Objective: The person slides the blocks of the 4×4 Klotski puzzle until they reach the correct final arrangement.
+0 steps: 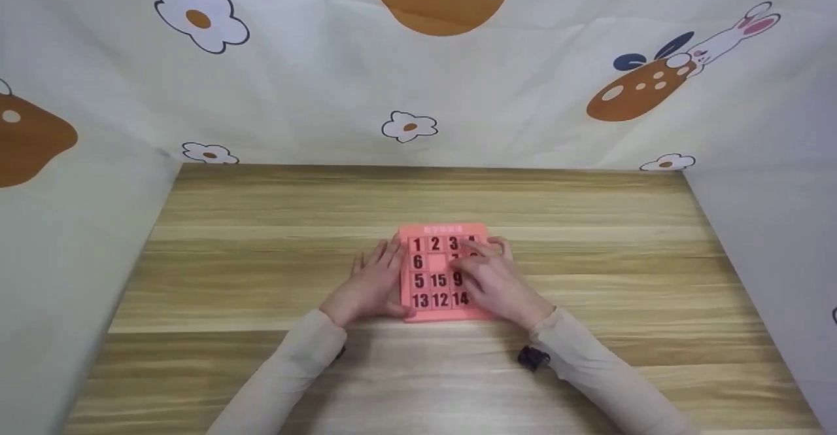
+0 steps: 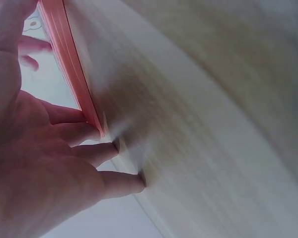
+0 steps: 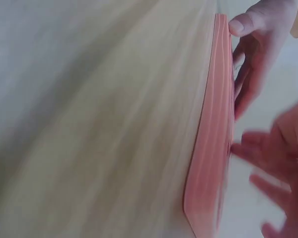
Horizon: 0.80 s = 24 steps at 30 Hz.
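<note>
A pink number slide puzzle (image 1: 437, 314) lies flat on the table, with black numbers on its square tiles. Its top row reads 1, 2, 3, then a partly covered 4; a gap (image 1: 437, 262) sits in the second row between the 6 and the 7. My left hand (image 1: 373, 288) rests along the puzzle's left side, fingers extended and thumb at the lower left corner. Over the right-hand columns is my right hand (image 1: 500, 286), a fingertip right at the 7 tile beside the gap. It hides several tiles in the right column.
The puzzle lies on a wood-grain table (image 1: 261, 252). A pale patterned cloth (image 1: 314, 82) with flowers and carrots stands behind it, and pale walls close off both sides. A dark band-like device (image 1: 534, 358) sits by the right wrist.
</note>
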Each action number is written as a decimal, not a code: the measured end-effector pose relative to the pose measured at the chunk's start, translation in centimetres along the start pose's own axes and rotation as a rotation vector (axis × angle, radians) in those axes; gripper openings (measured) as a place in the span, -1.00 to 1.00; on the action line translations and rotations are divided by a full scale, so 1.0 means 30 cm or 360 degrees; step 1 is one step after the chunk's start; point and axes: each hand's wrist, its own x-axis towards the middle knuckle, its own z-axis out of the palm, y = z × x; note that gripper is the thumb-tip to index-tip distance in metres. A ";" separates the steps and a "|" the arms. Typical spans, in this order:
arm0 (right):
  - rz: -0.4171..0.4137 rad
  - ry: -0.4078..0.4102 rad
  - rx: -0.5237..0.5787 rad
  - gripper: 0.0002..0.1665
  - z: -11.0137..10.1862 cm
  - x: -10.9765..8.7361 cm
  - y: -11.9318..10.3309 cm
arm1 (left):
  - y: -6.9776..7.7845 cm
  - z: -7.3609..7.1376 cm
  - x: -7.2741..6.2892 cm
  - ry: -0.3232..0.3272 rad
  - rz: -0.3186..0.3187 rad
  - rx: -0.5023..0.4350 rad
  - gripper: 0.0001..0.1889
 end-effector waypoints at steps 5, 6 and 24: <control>0.0016 0.0092 -0.0015 -0.65 0.001 0.003 -0.003 | 0.000 -0.002 -0.001 0.0002 -0.0007 0.0006 0.26; -0.0011 0.0053 0.0010 -0.59 0.005 0.006 -0.009 | 0.000 -0.002 -0.001 0.0005 -0.0005 0.0007 0.26; -0.0089 -0.0164 0.0002 -0.56 0.006 0.021 -0.065 | 0.002 -0.003 0.000 0.0003 -0.0011 0.0000 0.24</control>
